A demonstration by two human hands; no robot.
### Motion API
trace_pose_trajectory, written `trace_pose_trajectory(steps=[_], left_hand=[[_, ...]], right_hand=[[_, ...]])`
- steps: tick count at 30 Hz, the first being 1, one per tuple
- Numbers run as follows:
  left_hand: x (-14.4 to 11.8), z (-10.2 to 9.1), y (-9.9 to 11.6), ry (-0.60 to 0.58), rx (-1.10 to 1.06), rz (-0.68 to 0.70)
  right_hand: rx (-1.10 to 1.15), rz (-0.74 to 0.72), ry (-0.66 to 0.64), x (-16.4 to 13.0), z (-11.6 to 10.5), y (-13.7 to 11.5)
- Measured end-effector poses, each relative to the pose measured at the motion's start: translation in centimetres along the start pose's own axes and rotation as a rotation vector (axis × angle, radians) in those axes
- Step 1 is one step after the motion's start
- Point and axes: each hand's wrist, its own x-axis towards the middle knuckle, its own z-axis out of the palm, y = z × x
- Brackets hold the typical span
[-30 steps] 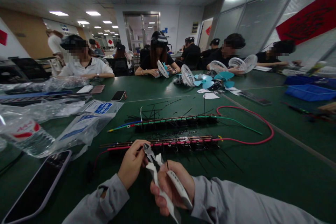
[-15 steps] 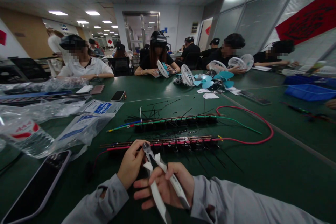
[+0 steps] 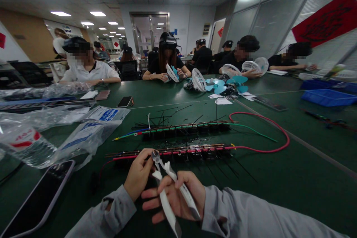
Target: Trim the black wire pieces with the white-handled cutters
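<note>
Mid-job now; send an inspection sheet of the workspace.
Surface: dark green tabletop.
Job's things: steel pliers with white handles; near long black assembly; far long black assembly.
Clutter: crumpled clear plastic bags, clear plastic bottle with red-and-white label, lilac-edged black phone.
Grip: right hand holds the pliers, fingers spread; left hand at their head, hold unclear.
Cables: thick red cable loops at right; thin green wire ends loose.
Surroundings: co-workers seated across the tabletop.

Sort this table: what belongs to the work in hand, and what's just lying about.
In use, it seems:
white-handled pliers in the right hand
front wired strip by the left hand
probably rear wired strip

Lying about, apparently:
purple-edged phone
water bottle
printed plastic bag
blue tray
</note>
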Motion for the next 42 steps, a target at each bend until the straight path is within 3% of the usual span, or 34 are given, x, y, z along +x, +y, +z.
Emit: trace_pose_trajectory(steps=[31, 42], left_hand=[[-0.1, 0.0, 0.5, -0.004, 0.020, -0.028], [0.1, 0.0, -0.4, -0.014, -0.045, -0.061]], right_hand=[[-0.018, -0.012, 0.054, 0.0, 0.2, 0.2], [-0.028, -0.034, 0.154, 0.2, -1.1, 0.8]])
